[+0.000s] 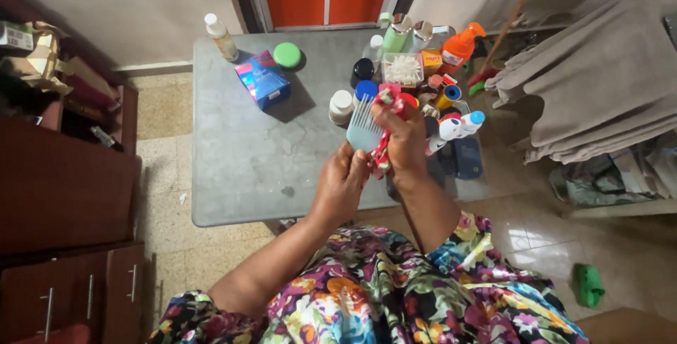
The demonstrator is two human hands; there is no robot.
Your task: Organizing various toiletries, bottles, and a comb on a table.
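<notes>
Floral-print fabric fills the foreground as the left hand (341, 183) pinches the handle of a pale blue wide-tooth comb (364, 127), while the right hand (405, 139) grips a red-and-white patterned cloth (384, 148) against it. A steady pinch seems best, both hands raised above the grey table (240, 154); beyond, bottles (451, 127) crowd its far right edge, its left side bearing only a blue box (261, 77).

Bare forearms; a multicoloured floral garment, perhaps a dress.
</notes>
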